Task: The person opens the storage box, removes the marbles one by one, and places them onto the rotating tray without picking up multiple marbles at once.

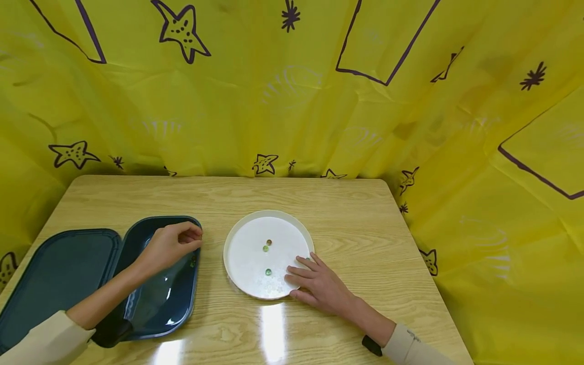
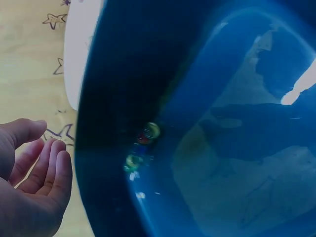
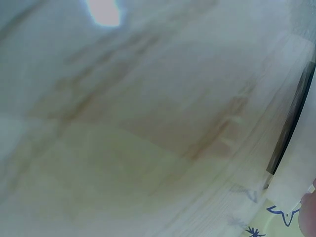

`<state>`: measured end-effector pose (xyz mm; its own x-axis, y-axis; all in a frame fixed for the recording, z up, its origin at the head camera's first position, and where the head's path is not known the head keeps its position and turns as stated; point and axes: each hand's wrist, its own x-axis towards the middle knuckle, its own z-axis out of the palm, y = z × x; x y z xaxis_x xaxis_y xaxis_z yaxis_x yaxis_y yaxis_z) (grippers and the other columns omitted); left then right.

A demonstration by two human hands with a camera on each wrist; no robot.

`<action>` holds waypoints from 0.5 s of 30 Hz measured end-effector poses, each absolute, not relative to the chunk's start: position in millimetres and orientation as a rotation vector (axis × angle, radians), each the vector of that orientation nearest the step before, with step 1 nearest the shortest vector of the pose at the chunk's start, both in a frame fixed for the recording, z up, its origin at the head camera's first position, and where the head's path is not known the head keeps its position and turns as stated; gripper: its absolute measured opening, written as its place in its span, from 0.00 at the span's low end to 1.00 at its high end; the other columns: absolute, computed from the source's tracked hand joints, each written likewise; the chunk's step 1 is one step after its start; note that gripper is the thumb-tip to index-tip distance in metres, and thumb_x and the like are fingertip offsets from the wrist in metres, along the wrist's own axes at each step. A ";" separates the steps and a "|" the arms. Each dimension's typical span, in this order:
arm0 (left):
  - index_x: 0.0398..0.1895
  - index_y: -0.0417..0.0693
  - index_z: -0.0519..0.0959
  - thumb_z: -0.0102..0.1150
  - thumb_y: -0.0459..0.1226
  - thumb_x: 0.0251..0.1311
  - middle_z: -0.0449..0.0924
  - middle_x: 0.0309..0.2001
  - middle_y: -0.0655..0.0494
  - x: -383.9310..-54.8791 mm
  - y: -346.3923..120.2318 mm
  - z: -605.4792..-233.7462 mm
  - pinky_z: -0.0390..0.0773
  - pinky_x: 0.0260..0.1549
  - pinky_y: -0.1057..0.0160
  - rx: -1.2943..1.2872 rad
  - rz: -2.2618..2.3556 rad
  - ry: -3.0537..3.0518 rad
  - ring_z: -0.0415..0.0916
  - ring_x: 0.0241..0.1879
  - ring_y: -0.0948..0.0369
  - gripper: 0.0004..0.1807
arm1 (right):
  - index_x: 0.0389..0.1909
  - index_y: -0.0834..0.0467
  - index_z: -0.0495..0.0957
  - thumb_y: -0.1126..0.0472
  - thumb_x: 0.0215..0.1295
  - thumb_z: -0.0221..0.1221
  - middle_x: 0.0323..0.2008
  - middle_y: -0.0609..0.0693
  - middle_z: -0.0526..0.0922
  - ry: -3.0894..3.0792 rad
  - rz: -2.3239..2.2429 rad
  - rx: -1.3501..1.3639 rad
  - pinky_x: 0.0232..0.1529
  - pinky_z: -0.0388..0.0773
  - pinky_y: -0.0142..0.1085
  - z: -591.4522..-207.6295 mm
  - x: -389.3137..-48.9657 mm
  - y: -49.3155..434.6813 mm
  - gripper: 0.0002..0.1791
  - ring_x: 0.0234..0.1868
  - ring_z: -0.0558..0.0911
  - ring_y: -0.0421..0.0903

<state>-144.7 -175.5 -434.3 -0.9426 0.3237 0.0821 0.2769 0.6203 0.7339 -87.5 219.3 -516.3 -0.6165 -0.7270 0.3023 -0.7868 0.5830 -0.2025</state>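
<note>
My left hand (image 1: pixel 171 246) is over the right rim of a dark blue container (image 1: pixel 157 309), fingers loosely bent. In the left wrist view, a gap shows between thumb and fingers, with nothing visible in it. Several glass marbles (image 2: pixel 152 131) lie along the container's inner edge. A round white tray (image 1: pixel 246 253) bears a brown marble (image 1: pixel 269 242), a light green marble (image 1: pixel 265 248) and a green marble (image 1: pixel 268 271). Spread, nearly straight fingers of my right hand (image 1: pixel 321 286) rest at the tray's right edge. A bit of green shows by its fingertips, mostly hidden.
A flat dark lid-like panel (image 1: pixel 73 268) lies left of the container, against its edge. Everything stands on a wood-grain table (image 1: pixel 356 223). A yellow curtain (image 1: pixel 228 101) with starfish drawings hangs behind and at both sides.
</note>
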 end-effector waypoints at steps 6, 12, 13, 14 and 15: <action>0.41 0.39 0.83 0.68 0.31 0.61 0.83 0.36 0.55 -137.5 -185.3 -447.3 0.82 0.34 0.62 0.479 1.207 2.739 0.81 0.35 0.58 0.07 | 0.60 0.52 0.81 0.40 0.78 0.45 0.62 0.47 0.78 -2.627 0.475 1.270 0.71 0.55 0.54 -515.5 -87.3 219.0 0.27 0.69 0.70 0.52; 0.42 0.38 0.83 0.68 0.33 0.61 0.84 0.36 0.54 -135.0 -188.8 -455.2 0.83 0.34 0.60 0.451 1.181 2.718 0.82 0.35 0.57 0.08 | 0.60 0.52 0.81 0.42 0.76 0.49 0.62 0.47 0.78 -2.636 0.472 1.267 0.72 0.54 0.53 -515.3 -87.1 219.0 0.24 0.69 0.69 0.52; 0.42 0.38 0.83 0.68 0.33 0.61 0.84 0.37 0.53 -134.9 -189.3 -455.6 0.83 0.34 0.60 0.452 1.184 2.720 0.82 0.35 0.57 0.08 | 0.60 0.52 0.81 0.42 0.76 0.49 0.62 0.47 0.78 -2.631 0.469 1.268 0.72 0.54 0.53 -515.5 -87.0 219.0 0.24 0.69 0.69 0.52; 0.41 0.38 0.83 0.68 0.32 0.61 0.84 0.36 0.53 -134.9 -189.9 -456.1 0.83 0.34 0.60 0.454 1.183 2.722 0.82 0.35 0.57 0.08 | 0.60 0.52 0.82 0.42 0.77 0.49 0.62 0.47 0.79 -2.625 0.468 1.270 0.71 0.55 0.54 -515.5 -87.0 218.9 0.25 0.69 0.70 0.52; 0.41 0.38 0.83 0.68 0.32 0.61 0.84 0.36 0.53 -134.7 -190.4 -456.6 0.82 0.34 0.60 0.457 1.179 2.724 0.82 0.35 0.57 0.08 | 0.60 0.52 0.82 0.42 0.77 0.48 0.61 0.47 0.79 -2.619 0.467 1.272 0.71 0.55 0.54 -515.5 -87.0 218.8 0.25 0.68 0.70 0.53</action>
<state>-134.7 -190.4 -456.6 -0.9443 0.3291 -0.0063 0.2207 0.6473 0.7296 -87.0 218.8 -515.5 -0.6128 -0.7289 0.3051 -0.7895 0.5816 -0.1961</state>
